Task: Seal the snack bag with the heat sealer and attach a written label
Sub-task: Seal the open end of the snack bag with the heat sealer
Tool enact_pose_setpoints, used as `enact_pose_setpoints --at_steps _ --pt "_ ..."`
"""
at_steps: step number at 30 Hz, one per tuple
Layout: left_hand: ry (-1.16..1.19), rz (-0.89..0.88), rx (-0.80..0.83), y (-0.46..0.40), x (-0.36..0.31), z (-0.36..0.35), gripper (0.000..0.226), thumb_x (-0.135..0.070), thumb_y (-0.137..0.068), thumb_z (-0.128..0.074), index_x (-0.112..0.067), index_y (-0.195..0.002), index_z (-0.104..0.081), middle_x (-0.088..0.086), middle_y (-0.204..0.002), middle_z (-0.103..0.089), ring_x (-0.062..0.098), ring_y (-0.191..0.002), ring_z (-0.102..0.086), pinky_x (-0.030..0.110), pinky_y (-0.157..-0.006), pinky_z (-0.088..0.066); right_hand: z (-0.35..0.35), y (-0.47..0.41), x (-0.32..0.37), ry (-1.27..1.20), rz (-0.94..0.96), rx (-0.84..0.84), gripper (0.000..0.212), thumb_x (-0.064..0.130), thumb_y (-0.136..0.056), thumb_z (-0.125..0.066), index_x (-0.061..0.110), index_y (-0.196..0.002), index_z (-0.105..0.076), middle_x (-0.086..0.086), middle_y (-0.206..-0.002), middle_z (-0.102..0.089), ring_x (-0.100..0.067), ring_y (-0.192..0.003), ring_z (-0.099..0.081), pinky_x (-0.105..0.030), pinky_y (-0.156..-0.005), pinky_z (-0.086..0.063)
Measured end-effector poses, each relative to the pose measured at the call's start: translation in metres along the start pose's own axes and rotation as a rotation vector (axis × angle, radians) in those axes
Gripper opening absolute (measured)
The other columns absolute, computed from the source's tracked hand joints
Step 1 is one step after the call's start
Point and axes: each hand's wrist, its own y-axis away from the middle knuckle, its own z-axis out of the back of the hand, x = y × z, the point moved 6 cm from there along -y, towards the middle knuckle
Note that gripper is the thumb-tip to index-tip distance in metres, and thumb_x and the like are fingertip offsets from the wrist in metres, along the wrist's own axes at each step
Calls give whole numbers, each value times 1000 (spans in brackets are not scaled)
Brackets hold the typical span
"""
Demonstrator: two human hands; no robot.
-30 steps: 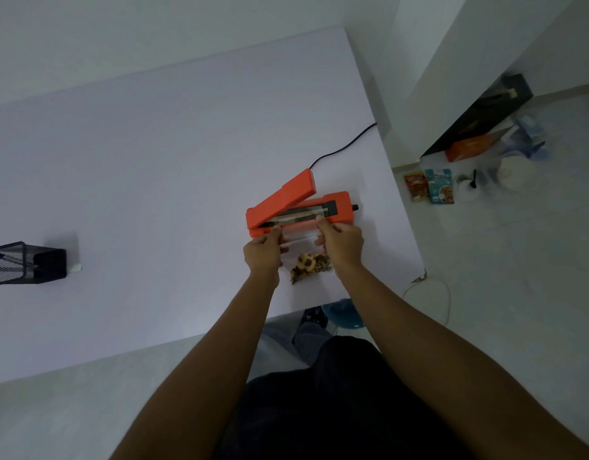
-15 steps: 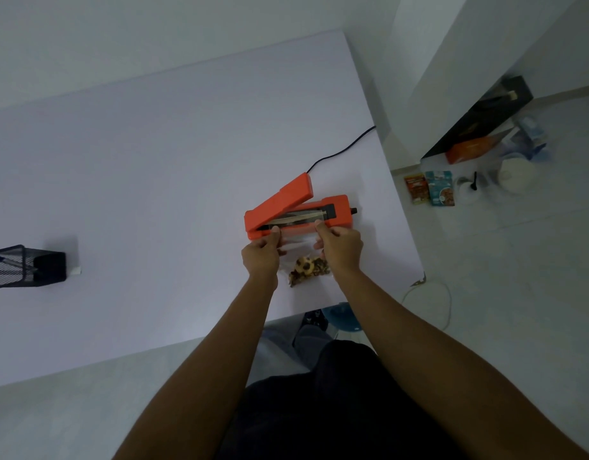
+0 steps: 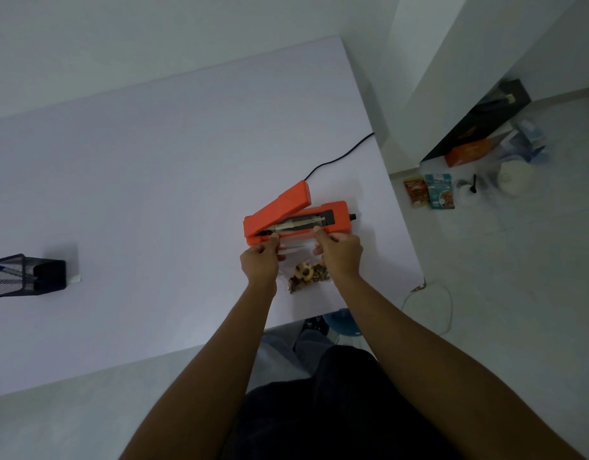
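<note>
An orange heat sealer [image 3: 338, 214] lies on the white table [image 3: 153, 180] near its right edge, with its lid [image 3: 280, 210] raised at an angle. A clear snack bag [image 3: 298, 250] with brown snacks at its bottom lies in front of it. The bag's open top edge rests across the sealer's dark sealing strip. My left hand [image 3: 259, 262] pinches the bag's left side just below the strip. My right hand [image 3: 339, 252] pinches its right side. No label is in view.
A black power cord [image 3: 339, 157] runs from the sealer off the table's right edge. A black mesh pen holder [image 3: 24, 277] with pens stands at the far left, a small white piece beside it. Packets, boxes and containers lie on the floor at the right.
Both hands have slid the bag's top edge further over the sealing strip. The sealer's lid stays raised.
</note>
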Motion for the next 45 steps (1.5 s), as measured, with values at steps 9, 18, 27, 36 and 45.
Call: enact_pose_setpoints --at_steps 9,18,27,36,45 --pt "10 -9 -9 -3 2 0 16 -23 -91 -68 -10 -81 -71 6 -85 -74 24 -74 -71 30 -67 -58 -1 0 -1 25 25 8 27 30 -90 -73 6 -78 -75 0 -68 -74 -8 -54 -71 -25 -53 -57" --pt "-10 -16 -17 -6 1 0 14 -22 -91 -68 -10 -84 -72 6 -86 -74 22 -74 -72 33 -74 -61 -2 -1 -2 46 11 10 28 31 -90 -73 5 -79 -75 -1 -69 -74 -7 -54 -70 -23 -54 -57" --pt "-25 -12 -47 -3 -1 0 14 -21 -91 -68 -12 -81 -71 3 -80 -73 18 -66 -68 28 -66 -56 1 0 0 50 -10 1 34 35 -90 -72 2 -80 -74 -2 -72 -75 -8 -52 -69 -35 -58 -62" --pt "-61 -17 -71 -2 -2 0 21 -26 -90 -69 -15 -73 -70 1 -71 -71 15 -61 -66 27 -64 -52 38 11 72 111 257 -100 38 33 -100 -57 10 -70 -58 10 -61 -54 5 -53 -55 -9 -49 -39" --pt "-72 -16 -87 -1 -3 0 21 -28 -90 -69 -15 -73 -70 1 -72 -72 15 -61 -66 29 -67 -56 28 36 160 -73 467 191 32 41 -93 -66 9 -98 -66 -4 -85 -67 -13 -76 -61 -21 -68 -52"
